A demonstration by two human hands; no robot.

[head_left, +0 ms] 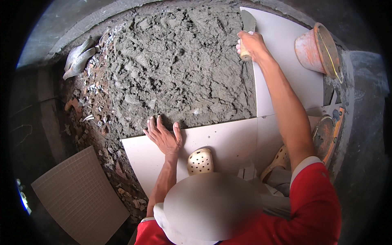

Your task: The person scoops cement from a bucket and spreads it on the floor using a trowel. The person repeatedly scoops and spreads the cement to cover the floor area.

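Note:
My right hand (251, 45) grips the wooden handle of a trowel (248, 21), whose blade lies at the edge between the wet mortar bed (175, 65) and a white floor tile (286, 85) on the right. My left hand (163, 136) rests with fingers spread on the back edge of the lower white tile (212, 139), its fingertips by the mortar.
A bucket (306, 53) stands on the right tile, with a round tool (322, 134) and an orange-edged tool (332, 134) below it. Rubble (90, 102) and a grey bundle (77, 59) lie left. A tile (77, 192) leans lower left. My light clogs (200, 161) are below.

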